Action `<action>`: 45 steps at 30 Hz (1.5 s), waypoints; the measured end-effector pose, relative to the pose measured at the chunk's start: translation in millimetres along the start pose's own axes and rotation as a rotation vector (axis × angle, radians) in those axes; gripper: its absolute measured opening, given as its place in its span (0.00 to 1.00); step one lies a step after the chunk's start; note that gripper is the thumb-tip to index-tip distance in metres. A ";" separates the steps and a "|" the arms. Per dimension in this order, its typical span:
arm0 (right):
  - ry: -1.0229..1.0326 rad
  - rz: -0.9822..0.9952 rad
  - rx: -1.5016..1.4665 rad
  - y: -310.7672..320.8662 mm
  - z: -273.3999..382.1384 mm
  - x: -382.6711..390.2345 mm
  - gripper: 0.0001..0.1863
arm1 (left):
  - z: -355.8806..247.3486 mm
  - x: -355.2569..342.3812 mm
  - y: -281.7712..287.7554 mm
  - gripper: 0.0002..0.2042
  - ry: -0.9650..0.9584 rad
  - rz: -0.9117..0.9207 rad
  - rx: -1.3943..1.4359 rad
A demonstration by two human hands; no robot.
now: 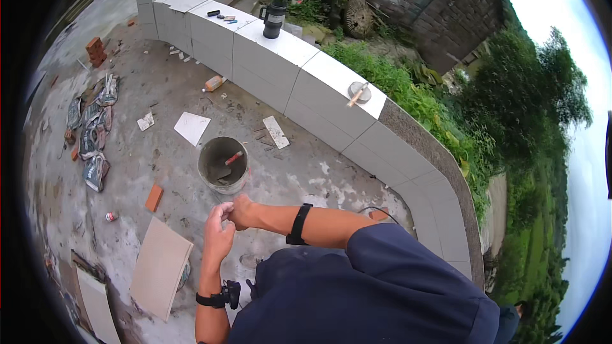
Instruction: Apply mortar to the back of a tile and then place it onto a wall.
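My left hand [218, 228] and my right hand [241, 211] meet in front of my body, touching or nearly so. The left fingers are bent in a pinch beside the right hand. My right hand is closed like a fist. Whatever they grip, if anything, is hidden between them. Just beyond them stands a grey mortar bucket [240, 186], its outside smeared pale. Inside it leans a tool with a red handle [234, 158], its lower end in grey material.
A low white-tiled wall [299, 99] curves along the far side and right. On it stand a dark thermos [274, 18] and a round grey piece [360, 92] with a wooden-handled tool. A large tile [159, 269], brick [154, 197] and crumpled sacks [95, 127] lie left.
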State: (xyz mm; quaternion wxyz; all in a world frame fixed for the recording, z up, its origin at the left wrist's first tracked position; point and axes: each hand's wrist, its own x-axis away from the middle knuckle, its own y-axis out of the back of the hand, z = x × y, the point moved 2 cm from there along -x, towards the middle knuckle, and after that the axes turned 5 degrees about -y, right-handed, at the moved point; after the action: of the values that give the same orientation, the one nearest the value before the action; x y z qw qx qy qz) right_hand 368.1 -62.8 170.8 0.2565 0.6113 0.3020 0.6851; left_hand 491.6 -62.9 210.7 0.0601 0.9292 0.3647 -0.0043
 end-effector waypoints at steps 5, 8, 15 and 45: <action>-0.074 -0.051 -0.054 20.3 -18.2 -12.7 0.17 | -23.8 -29.1 11.2 0.20 -0.128 0.036 -0.305; -0.080 -0.051 -0.097 30.9 -14.7 -13.9 0.17 | -19.9 -39.1 24.6 0.20 -0.084 0.030 -0.187; 0.003 -0.219 -0.267 64.8 -24.5 -32.2 0.16 | -11.6 -34.9 69.7 0.15 -0.009 -0.026 -0.189; 0.382 -0.392 -0.623 44.1 146.4 -17.3 0.17 | 103.7 82.4 114.2 0.18 0.432 0.347 -0.796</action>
State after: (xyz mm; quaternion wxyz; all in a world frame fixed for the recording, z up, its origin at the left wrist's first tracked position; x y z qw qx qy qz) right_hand 516.3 -90.9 201.4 0.4942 0.2971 0.2330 0.7831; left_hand 633.3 -102.0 115.9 0.3336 0.8607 0.1819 0.3389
